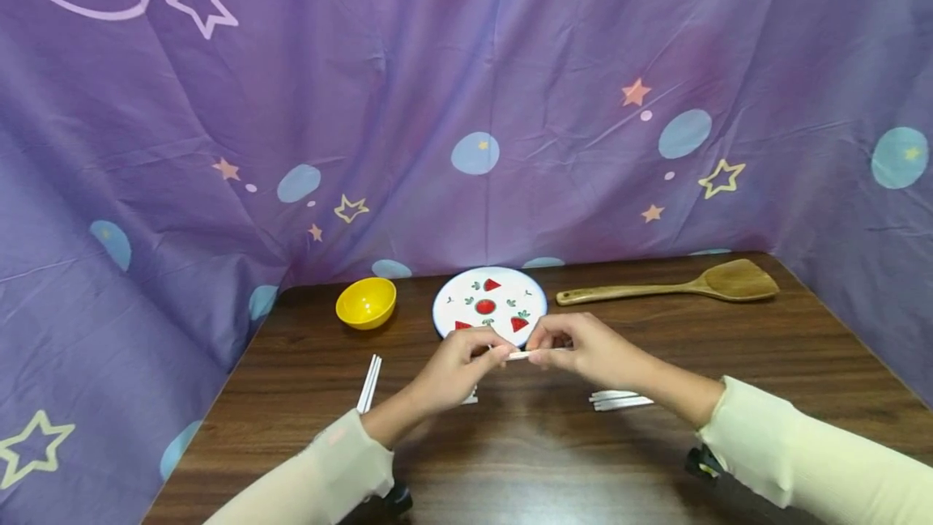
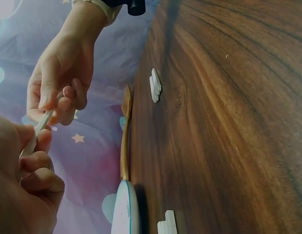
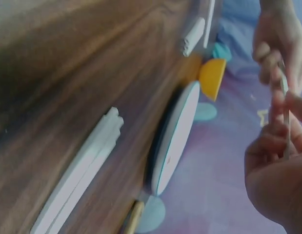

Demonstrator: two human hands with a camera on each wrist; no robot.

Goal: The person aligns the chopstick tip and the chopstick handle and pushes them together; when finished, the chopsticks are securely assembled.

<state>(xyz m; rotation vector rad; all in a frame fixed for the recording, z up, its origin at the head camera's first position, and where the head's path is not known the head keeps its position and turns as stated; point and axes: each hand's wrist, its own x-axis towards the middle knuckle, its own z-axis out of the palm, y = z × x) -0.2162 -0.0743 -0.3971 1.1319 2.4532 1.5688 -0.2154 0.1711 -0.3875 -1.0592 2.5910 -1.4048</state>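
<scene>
Between both hands, above the table, is a thin white stick (image 1: pixel 519 356). My left hand (image 1: pixel 461 363) pinches one end between thumb and fingers. The other end is pinched by my right hand (image 1: pixel 592 345). In the left wrist view the stick (image 2: pixel 42 123) slants from one hand to the other; in the right wrist view the fingers partly cover it. Below the right forearm lies a bundle of similar white sticks (image 1: pixel 618 400). A second group of sticks (image 1: pixel 470 399) is mostly hidden behind the left hand. Further left lie more white sticks (image 1: pixel 369 383).
Behind the hands sits a white plate (image 1: pixel 452 298) with watermelon pictures. A yellow bowl (image 1: pixel 367 304) stands to its left, and a wooden spatula (image 1: pixel 732 280) lies to its right. The brown wooden table (image 1: pixel 554 460) backs onto a purple curtain (image 1: pixel 423 104).
</scene>
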